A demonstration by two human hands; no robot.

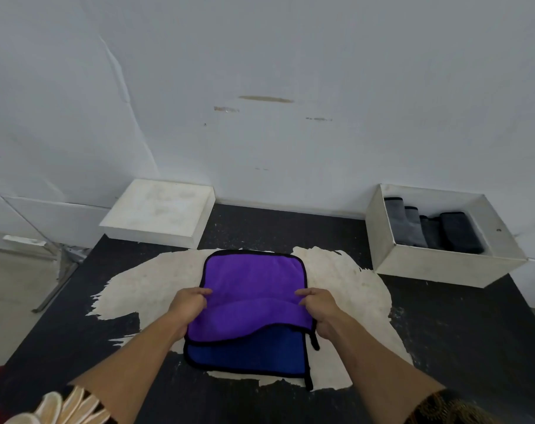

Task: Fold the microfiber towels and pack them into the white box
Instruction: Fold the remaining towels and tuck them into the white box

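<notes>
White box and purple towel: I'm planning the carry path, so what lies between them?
Head view shows only bare tabletop, worn pale then black, between the purple towel and the white box.

You're looking at a black tabletop (443,332) w/ pale worn patch (143,289) showing mid; white wall (260,56) behind carrying brown scuffs (266,99).

Soft, even, dim daylight; faint shadows; wide-angle bending at edges

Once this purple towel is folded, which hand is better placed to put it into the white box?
Probably the right hand: the white box stands to the right of the purple towel; the left hand would reach across.
</notes>
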